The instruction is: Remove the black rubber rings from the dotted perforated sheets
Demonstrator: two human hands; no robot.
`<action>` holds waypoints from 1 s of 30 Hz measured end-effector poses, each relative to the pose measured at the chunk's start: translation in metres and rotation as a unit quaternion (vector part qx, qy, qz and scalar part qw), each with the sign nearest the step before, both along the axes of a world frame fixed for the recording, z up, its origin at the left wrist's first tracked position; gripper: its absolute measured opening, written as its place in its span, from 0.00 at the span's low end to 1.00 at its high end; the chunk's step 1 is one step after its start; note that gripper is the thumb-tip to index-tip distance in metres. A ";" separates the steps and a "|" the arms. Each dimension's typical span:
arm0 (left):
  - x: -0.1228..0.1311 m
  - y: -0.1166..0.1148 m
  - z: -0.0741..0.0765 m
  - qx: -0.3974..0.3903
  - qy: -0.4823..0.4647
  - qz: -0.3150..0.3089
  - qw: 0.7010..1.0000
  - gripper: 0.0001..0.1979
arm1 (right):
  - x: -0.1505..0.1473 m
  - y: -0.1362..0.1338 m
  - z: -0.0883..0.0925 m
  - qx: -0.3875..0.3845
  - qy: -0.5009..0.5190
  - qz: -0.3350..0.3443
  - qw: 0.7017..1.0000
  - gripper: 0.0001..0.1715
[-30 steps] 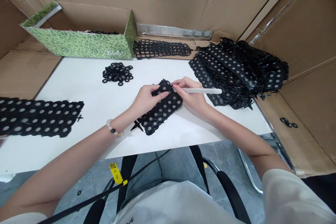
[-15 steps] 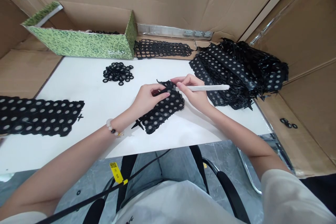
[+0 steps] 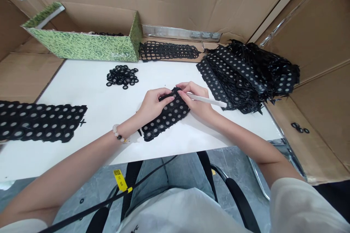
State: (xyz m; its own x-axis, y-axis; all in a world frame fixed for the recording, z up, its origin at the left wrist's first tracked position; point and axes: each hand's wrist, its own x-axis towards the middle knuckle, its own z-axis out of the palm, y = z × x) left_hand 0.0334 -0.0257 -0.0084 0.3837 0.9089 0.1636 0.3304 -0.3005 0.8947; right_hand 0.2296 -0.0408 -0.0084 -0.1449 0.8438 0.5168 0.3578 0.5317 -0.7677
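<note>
A black rubber sheet (image 3: 172, 113) with rows of pale round spots lies slantwise on the white table, its lower end showing raised rings. My left hand (image 3: 154, 105) is closed on the sheet's upper left edge, thumb on top. My right hand (image 3: 197, 96) grips a slim white pen-like tool (image 3: 209, 100), whose handle points right; its tip is hidden at the fingers. The fingertips of that hand also touch the sheet's far right end. A thin black scrap (image 3: 139, 132) sits by the sheet's lower left corner.
Loose black rings (image 3: 122, 76) are heaped behind my left hand. A green patterned box (image 3: 90, 45) and a black mesh strip (image 3: 169, 50) stand at the back. Spotted sheets (image 3: 246, 69) are piled at right; another ringed sheet (image 3: 41, 122) lies left. Cardboard walls (image 3: 191, 0) surround the table.
The tool's handle has swung down toward me and left with my right hand. The sheet has shifted slightly left, and the frayed scrap at its far end no longer shows.
</note>
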 end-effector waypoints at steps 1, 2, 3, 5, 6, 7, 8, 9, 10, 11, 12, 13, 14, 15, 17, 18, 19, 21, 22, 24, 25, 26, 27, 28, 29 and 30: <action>0.000 0.000 0.000 0.007 0.007 -0.003 1.000 0.14 | -0.001 -0.001 0.000 -0.003 -0.006 -0.003 1.000 0.14; 0.000 0.000 0.001 0.014 0.015 -0.007 1.000 0.14 | -0.002 -0.001 0.000 -0.006 -0.009 -0.006 1.000 0.14; 0.000 0.000 0.002 0.018 0.021 -0.012 1.000 0.14 | -0.002 -0.001 -0.001 -0.007 -0.011 -0.007 1.000 0.14; 0.000 0.001 0.004 0.018 0.026 -0.023 0.999 0.14 | -0.002 0.000 -0.002 -0.001 -0.006 -0.006 1.000 0.13; -0.001 0.002 0.005 0.012 0.026 -0.028 0.999 0.15 | -0.001 0.001 -0.002 0.002 -0.001 -0.004 1.000 0.13; -0.002 0.004 0.005 0.004 0.022 -0.031 0.999 0.16 | 0.000 0.003 -0.003 0.004 0.005 -0.004 1.000 0.14; -0.004 0.007 0.004 -0.007 0.018 -0.031 0.999 0.16 | 0.002 0.004 -0.003 0.003 0.011 -0.006 1.000 0.14; -0.005 0.010 0.002 -0.019 0.017 -0.031 0.999 0.17 | 0.003 0.006 -0.003 0.000 0.019 -0.010 1.000 0.15; -0.007 0.014 0.000 -0.033 0.018 -0.031 0.999 0.17 | 0.005 0.007 -0.003 -0.007 0.027 -0.016 0.999 0.16; -0.008 0.017 -0.002 -0.047 0.022 -0.033 0.998 0.17 | 0.007 0.008 -0.002 -0.016 0.038 -0.022 0.999 0.17; -0.009 0.019 -0.004 -0.058 0.025 -0.036 0.997 0.17 | 0.009 0.009 0.000 -0.023 0.050 -0.026 0.998 0.19; -0.010 0.021 -0.006 -0.065 0.029 -0.039 0.997 0.17 | 0.010 0.010 0.002 -0.027 0.062 -0.027 0.997 0.20; -0.010 0.021 -0.006 -0.067 0.032 -0.042 0.996 0.17 | 0.012 0.011 0.004 -0.027 0.070 -0.022 0.997 0.22; -0.010 0.021 -0.006 -0.064 0.033 -0.043 0.996 0.17 | 0.013 0.011 0.007 -0.025 0.073 -0.013 0.997 0.23; -0.009 0.018 -0.004 -0.051 0.035 -0.041 0.997 0.16 | 0.014 0.010 0.010 -0.018 0.059 0.014 0.998 0.23; -0.008 0.016 -0.003 -0.044 0.037 -0.041 0.998 0.16 | 0.014 0.010 0.011 -0.019 0.044 0.030 0.998 0.22; -0.007 0.014 -0.001 -0.038 0.039 -0.039 0.998 0.16 | 0.013 0.009 0.012 -0.023 0.029 0.043 0.998 0.22; -0.006 0.011 0.000 -0.029 0.041 -0.033 0.998 0.16 | 0.012 0.008 0.011 -0.031 0.007 0.054 0.998 0.20; -0.005 0.009 0.001 -0.024 0.040 -0.028 0.999 0.16 | 0.012 0.008 0.010 -0.031 0.000 0.053 0.998 0.20; -0.004 0.007 0.001 -0.016 0.037 -0.017 0.999 0.15 | 0.011 0.008 0.008 -0.025 -0.011 0.045 0.999 0.18; -0.004 0.007 0.000 -0.012 0.034 -0.013 0.999 0.14 | 0.011 0.008 0.008 -0.020 -0.018 0.041 0.999 0.17; -0.003 0.006 0.000 -0.008 0.032 -0.010 0.999 0.14 | 0.011 0.008 0.007 -0.015 -0.026 0.039 0.999 0.16; -0.002 0.005 0.000 -0.002 0.033 -0.008 0.999 0.13 | 0.011 0.008 0.006 -0.011 -0.035 0.037 0.999 0.15; -0.002 0.005 0.000 0.006 0.036 -0.007 0.999 0.13 | 0.010 0.008 0.006 -0.008 -0.045 0.034 0.998 0.14; -0.001 0.004 0.000 0.014 0.041 -0.005 0.999 0.12 | 0.009 0.007 0.005 -0.004 -0.056 0.029 0.998 0.13; -0.001 0.004 0.000 0.024 0.046 -0.003 0.999 0.12 | 0.008 0.006 0.005 0.001 -0.066 0.022 0.998 0.13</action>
State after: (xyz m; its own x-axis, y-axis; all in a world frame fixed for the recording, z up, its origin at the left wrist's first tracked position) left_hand 0.0328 -0.0220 -0.0080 0.4050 0.8984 0.1700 0.4087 -0.3442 0.8453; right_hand 0.2375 -0.0343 -0.0037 -0.2492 0.8338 0.4926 0.4316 0.5509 -0.7143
